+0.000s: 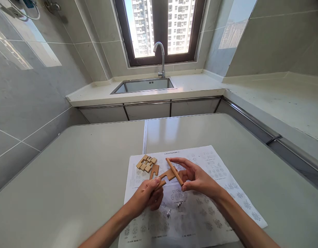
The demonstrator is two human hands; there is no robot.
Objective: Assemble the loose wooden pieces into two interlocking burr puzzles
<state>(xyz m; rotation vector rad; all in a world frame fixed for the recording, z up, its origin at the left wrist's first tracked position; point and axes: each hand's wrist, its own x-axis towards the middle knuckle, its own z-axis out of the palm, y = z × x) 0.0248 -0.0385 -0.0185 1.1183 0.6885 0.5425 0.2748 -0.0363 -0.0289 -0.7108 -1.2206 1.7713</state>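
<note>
My left hand (148, 196) is closed around the lower end of a notched wooden puzzle piece (168, 174), held above a printed instruction sheet (200, 210). My right hand (196, 177) pinches a long wooden bar (174, 171) that crosses the notched piece at an angle. Both hands meet over the middle of the sheet. At the sheet's far left corner lies a small cluster of joined wooden puzzle blocks (146, 163), and beside it a single loose notched piece (154, 171).
The sheet lies on a pale grey table (71, 179). Beyond it runs a white counter (195, 86) with a steel sink (145, 85) and a faucet (161, 58) under a window. Tiled walls stand left and right; a second counter runs along the right.
</note>
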